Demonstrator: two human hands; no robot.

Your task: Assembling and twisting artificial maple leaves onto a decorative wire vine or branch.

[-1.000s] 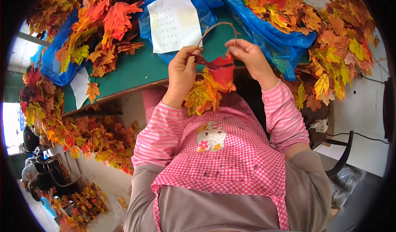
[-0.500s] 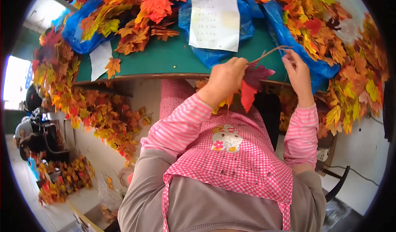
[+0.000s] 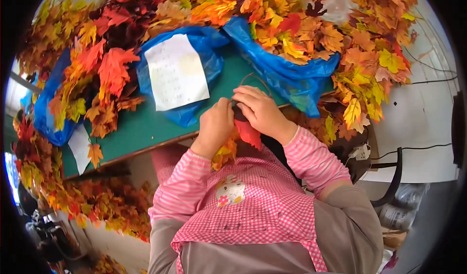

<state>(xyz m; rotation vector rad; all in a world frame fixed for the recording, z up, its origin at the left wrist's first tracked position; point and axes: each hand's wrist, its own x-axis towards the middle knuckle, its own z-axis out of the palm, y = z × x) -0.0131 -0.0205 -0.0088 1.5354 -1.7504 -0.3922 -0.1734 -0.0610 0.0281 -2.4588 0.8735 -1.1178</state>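
Observation:
Above my lap, at the front edge of the green table, my two hands meet. My left hand (image 3: 215, 128) is closed, thumb and fingertips pinching at the top of a small bunch of artificial maple leaves. My right hand (image 3: 262, 111) curls its fingers over the same spot, touching the left fingertips. A thin brown cord (image 3: 256, 77) loops up out of the right fingers. Below the hands hang a bright red maple leaf (image 3: 248, 133) and yellow-orange maple leaves (image 3: 225, 153). The exact grip point is hidden behind the fingers.
On the green table (image 3: 131, 137) a handwritten white sheet (image 3: 176, 72) lies on blue plastic (image 3: 214, 47). Heaps of autumn leaves (image 3: 301, 26) surround it, with more blue plastic (image 3: 292, 79) at right. Leaf garlands (image 3: 112, 201) hang at left. A black chair arm (image 3: 391, 179) stands at right.
My right hand has come in from the right against my left hand, and the cord, stretched between them before, now forms a loop. The view has turned, so the table appears shifted left.

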